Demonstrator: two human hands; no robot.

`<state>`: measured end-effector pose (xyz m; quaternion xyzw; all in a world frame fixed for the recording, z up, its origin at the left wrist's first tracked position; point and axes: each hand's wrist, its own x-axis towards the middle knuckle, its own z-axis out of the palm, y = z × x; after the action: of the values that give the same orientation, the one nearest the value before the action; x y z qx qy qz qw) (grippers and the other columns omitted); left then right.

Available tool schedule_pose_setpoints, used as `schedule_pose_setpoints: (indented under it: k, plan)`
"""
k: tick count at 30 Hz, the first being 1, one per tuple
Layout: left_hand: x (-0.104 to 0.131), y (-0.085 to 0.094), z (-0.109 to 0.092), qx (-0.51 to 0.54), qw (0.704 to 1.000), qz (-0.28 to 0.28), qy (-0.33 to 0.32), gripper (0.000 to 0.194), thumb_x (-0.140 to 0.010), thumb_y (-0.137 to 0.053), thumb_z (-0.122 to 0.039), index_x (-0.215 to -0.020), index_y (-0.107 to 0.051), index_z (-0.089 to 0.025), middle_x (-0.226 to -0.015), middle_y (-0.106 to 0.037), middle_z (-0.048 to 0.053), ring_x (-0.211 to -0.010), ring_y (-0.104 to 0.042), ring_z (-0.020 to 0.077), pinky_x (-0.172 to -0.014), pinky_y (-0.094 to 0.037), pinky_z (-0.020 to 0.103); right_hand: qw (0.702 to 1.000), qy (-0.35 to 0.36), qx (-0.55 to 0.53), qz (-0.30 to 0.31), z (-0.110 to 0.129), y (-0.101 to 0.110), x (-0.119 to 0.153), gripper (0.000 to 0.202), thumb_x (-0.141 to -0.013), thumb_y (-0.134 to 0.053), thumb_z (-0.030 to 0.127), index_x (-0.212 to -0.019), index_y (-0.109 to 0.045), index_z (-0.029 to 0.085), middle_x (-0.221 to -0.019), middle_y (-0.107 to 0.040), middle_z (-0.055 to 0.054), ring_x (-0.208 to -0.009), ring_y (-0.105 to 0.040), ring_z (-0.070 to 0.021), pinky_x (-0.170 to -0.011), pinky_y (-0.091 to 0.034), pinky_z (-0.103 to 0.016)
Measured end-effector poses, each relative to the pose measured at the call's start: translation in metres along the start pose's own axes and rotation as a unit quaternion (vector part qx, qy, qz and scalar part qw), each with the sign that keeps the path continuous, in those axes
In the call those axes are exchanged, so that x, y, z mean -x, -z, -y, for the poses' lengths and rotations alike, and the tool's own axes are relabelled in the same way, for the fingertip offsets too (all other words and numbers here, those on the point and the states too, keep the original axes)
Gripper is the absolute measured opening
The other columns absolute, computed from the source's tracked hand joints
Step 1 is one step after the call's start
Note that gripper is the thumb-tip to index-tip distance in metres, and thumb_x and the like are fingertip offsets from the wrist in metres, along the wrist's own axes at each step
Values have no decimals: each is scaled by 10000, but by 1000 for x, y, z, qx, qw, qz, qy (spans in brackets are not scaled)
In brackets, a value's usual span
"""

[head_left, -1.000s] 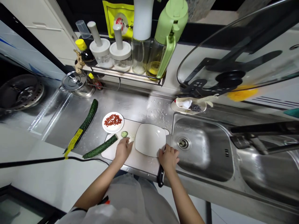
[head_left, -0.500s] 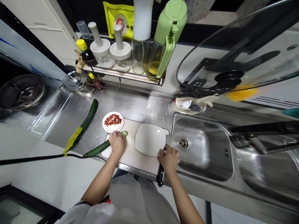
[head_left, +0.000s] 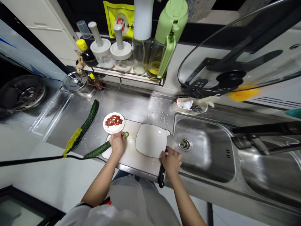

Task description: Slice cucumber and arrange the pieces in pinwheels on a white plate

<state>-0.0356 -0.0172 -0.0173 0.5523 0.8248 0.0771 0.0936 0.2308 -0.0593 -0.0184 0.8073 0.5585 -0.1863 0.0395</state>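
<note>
My left hand [head_left: 117,144] is closed around a dark green cucumber [head_left: 97,150], whose pale cut end [head_left: 126,134] shows past my fingers. The cucumber lies slantwise over the left part of a white cutting board [head_left: 130,160]. At the board's right edge, my right hand [head_left: 171,160] is closed over a kitchen knife, whose black handle [head_left: 161,177] sticks out toward me below the hand. Much of the knife is hidden under my fingers. Beside this hand, a squarish white plate [head_left: 151,140] rests on the board, with nothing on it.
A small round plate [head_left: 114,128] of chopped red pieces stands behind my left hand. Another cucumber [head_left: 88,121] with a yellow label lies left. The steel sink [head_left: 199,147] is to the right. Jars and bottles line the rack [head_left: 127,73] behind; a lidded pot [head_left: 76,84] stands back left.
My right hand has shifted very slightly to the right at the knife. My left hand stays on the cucumber, almost unmoved.
</note>
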Motion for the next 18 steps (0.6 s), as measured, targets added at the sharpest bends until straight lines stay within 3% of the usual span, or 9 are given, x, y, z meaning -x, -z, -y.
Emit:
schedule_pose_setpoints:
  k: [5,10,14,18]
  plan:
    - [0,4,1,44,999,5,11,158,-814,-527,-267,-873,-656,-198,-805,-657,60,-867,-528,244,-767,-338,346,1000,3,-10,-3,-2,1,1,421,-881,-406,364,-1256,-525,212,-1172,-537,-113,-1089,-378,-307,-763,-379,-395]
    - [-1,10,2,190,981,33,20,173,-792,-535,-255,-860,-679,-189,-808,-679,41,-836,-557,201,-796,-390,315,998,16,-57,-23,-4,0,2,422,-871,-407,381,-1223,-562,207,-1151,-550,-118,-1070,-387,-304,-765,-368,-388]
    - [1,10,-6,318,942,102,35,200,-768,-566,-314,-843,-701,-187,-739,-669,21,-707,-566,150,-698,-416,262,983,74,-153,-72,0,2,-1,399,-850,-417,365,-1146,-616,186,-1035,-604,-109,-1013,-446,-272,-826,-364,-392]
    - [10,8,-28,442,868,221,44,280,-717,-635,-398,-823,-708,-150,-645,-644,12,-558,-513,107,-558,-377,225,947,182,-248,-89,16,7,-7,353,-849,-417,335,-1077,-634,176,-1010,-643,-102,-992,-515,-237,-926,-340,-410]
